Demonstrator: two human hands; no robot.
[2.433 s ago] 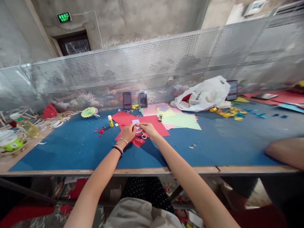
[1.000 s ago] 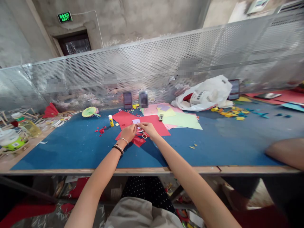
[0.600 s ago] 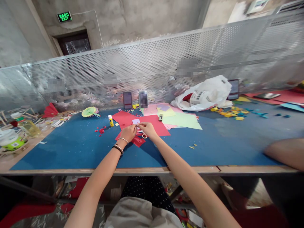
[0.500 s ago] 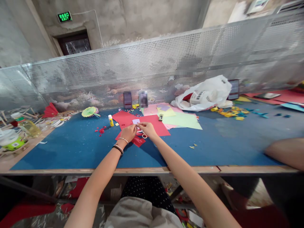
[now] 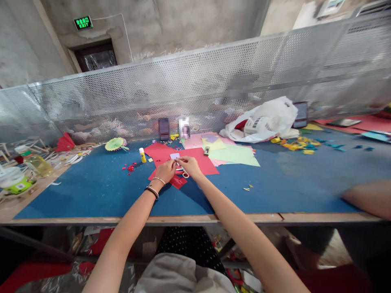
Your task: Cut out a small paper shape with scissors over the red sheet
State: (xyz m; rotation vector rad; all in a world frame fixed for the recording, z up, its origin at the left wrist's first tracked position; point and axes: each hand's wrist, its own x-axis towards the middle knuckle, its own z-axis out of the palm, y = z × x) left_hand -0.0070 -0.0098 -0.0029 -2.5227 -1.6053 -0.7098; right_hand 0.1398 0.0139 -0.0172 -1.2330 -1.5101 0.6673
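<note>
Blue table [image 5: 275,187], lilac paper [image 5: 174,156] just beyond fingers [image 5: 183,160]

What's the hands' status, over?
Bare left hand and right hand: fingertips close together, anything pinched too small to tell. Red paper sheets beneath. Lilac paper rectangle just beyond; white-handled scissors close by.

A blue-topped table [image 5: 100,191] is backed by a perforated metal screen [image 5: 195,77], above which a rough grey wall [image 5: 195,24] is seen. A dark door [image 5: 96,57] is set into it, topped by a lit exit sign [image 5: 82,23]. The floor [image 5: 276,241] is littered with scraps [image 5: 102,243].
</note>
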